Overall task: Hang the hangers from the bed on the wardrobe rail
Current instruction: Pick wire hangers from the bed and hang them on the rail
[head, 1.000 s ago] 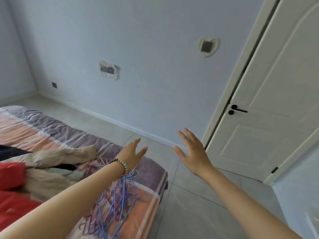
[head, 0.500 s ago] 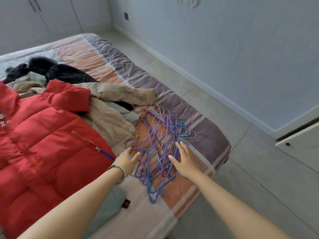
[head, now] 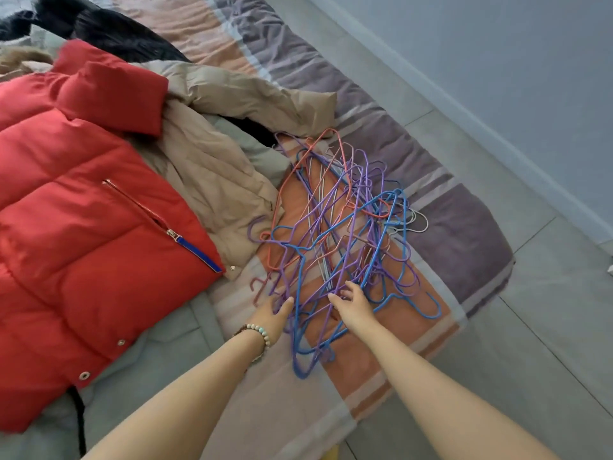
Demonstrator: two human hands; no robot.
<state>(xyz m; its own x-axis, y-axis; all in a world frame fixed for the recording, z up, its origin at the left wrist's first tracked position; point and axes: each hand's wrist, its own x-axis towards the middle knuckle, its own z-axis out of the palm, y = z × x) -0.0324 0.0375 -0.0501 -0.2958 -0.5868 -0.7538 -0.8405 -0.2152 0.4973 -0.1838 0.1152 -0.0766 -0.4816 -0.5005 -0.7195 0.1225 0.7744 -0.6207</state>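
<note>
Hangers (head: 341, 234) are lying in a tangled heap of blue, purple and pink wire near the foot corner of the bed (head: 464, 234), none of them lifted yet. The person is leaning over them, so the job is only beginning; no wardrobe rail is showing from here. The left hand (head: 270, 315) is reaching the heap's near edge with thumb spread wide, holding nothing. The right hand (head: 353, 305) is curling its fingers down among the wires, though I cannot tell whether they are gripping one. A red jacket (head: 83, 210) and a tan coat (head: 212, 154) are sprawling just beside the heap. Grey floor (head: 530, 327) is running along a pale wall (head: 497, 44).
</note>
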